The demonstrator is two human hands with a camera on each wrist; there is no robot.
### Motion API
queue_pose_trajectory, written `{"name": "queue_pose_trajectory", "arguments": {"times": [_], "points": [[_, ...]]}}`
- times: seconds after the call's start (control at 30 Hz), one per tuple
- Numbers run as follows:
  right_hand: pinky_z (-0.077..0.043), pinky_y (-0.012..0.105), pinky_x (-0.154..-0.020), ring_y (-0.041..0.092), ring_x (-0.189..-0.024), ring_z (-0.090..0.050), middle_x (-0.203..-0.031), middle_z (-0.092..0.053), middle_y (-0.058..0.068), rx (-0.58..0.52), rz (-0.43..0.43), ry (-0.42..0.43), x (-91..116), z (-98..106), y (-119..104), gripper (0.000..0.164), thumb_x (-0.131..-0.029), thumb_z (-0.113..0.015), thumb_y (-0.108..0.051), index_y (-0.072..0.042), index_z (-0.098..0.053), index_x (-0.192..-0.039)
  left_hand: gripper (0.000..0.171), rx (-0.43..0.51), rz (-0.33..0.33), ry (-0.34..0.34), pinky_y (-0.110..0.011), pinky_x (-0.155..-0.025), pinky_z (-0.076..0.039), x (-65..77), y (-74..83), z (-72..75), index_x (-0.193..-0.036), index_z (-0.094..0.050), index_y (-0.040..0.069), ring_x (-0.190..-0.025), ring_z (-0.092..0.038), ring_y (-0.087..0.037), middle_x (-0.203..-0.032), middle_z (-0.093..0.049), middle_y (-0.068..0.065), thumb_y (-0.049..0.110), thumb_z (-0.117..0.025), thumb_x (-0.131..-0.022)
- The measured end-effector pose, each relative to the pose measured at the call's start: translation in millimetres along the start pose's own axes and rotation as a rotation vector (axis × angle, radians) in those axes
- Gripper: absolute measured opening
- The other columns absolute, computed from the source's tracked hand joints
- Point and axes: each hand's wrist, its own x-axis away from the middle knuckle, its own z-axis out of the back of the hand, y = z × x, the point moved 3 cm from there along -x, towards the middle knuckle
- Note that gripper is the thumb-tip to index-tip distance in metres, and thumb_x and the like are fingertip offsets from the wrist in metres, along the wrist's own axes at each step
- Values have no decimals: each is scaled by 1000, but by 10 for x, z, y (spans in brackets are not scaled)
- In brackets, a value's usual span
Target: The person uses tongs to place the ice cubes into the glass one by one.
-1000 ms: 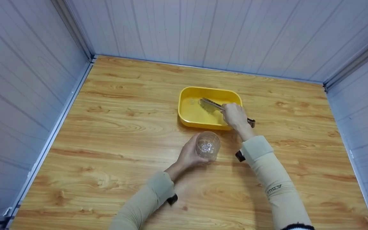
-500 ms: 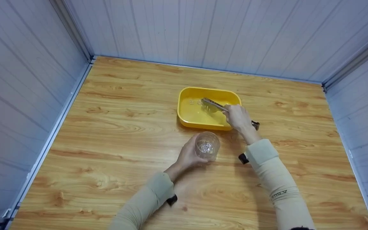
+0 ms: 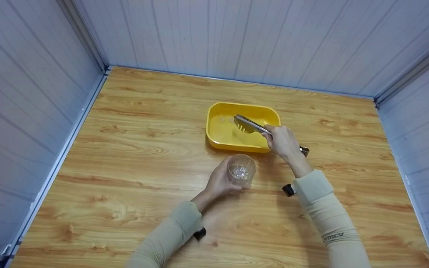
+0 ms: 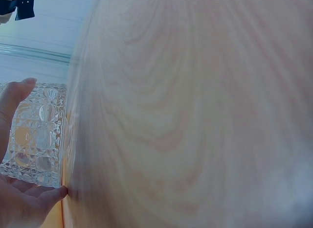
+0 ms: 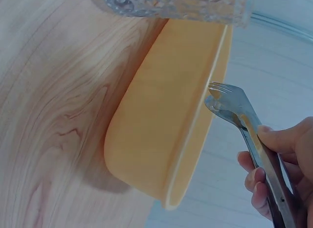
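My left hand (image 3: 220,180) grips a clear, cut-pattern glass (image 3: 247,167) from its left side; the glass stands upright in front of the yellow tub (image 3: 233,145). In the left wrist view, thumb and fingers span the glass (image 4: 41,125). My right hand (image 3: 284,142) holds metal tongs (image 3: 253,125) slanting over the tub, their tips pointing to its back left. The right wrist view shows one fork-like and one spoon-like end on the tongs (image 5: 239,108), close together near the rim. Small clear pieces (image 3: 222,119) lie on the tub floor beside the tips.
A wood-grain tabletop (image 3: 143,123) carries everything. Pale panel walls (image 3: 218,37) enclose it at the back and both sides. A black wrist camera (image 3: 288,190) sticks out under the right cuff, another camera (image 3: 200,233) under the left.
My right hand has drawn back to the right and toward me with the tongs, whose tips stay over the tub. The left hand and glass have stayed in place.
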Motion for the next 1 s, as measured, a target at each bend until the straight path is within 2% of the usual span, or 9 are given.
{"name": "queue_pose_trajectory", "arguments": {"times": [0.23,0.6,0.83,1.0], "points": [[-40,36,-44,22,-50,-45,-58,-51,6,-39,59,64,128,90,-64,6,-83,-60,-10,-4,-60,-84,98,-16,9,-10,-33,-98,-33,4,-1,5,-132,-35,7,-116,-42,-18,-127,-46,-4,17,-84,-47],[-42,30,-44,18,-50,-48,-67,-60,9,-101,53,67,352,206,-115,16,-83,-60,-10,0,-64,-95,98,10,25,-7,-30,-98,-32,0,11,13,-132,-37,9,-115,-42,-16,-127,-47,-3,14,-85,-46],[-47,33,-48,18,-56,-55,-74,-64,10,-77,80,100,488,301,-178,18,-82,-61,-11,0,-65,-97,99,2,25,-2,-33,-99,-32,2,10,16,-131,-37,9,-116,-42,-18,-127,-47,-4,13,-85,-46],[-46,29,-46,15,-55,-55,-75,-65,9,-90,104,108,592,361,-230,18,-82,-61,-10,-1,-65,-97,98,4,9,-5,-32,-99,-31,-1,9,9,-131,-37,8,-116,-42,-18,-126,-47,-4,14,-85,-45]]}}
